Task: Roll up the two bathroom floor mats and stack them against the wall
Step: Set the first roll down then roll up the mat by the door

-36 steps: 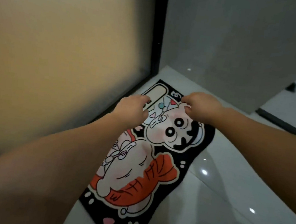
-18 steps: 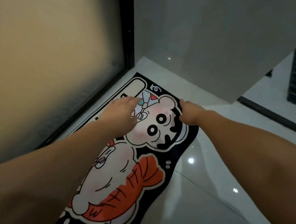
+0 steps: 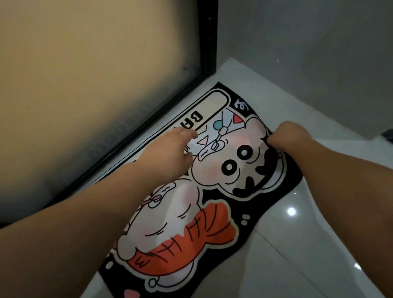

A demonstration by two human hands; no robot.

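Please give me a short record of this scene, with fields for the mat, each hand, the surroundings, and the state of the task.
mat: one cartoon-print mat, black border, lying flat on the white tile floor
second mat: not in view
left hand: resting on the mat near its left edge, fingers spread
right hand: closed on the mat's right edge
surroundings: frosted glass door with black frame at left, grey wall behind
task state: mat not yet rolled

Mat (image 3: pixel 207 222) flatter; right hand (image 3: pixel 287 137) now at edge.
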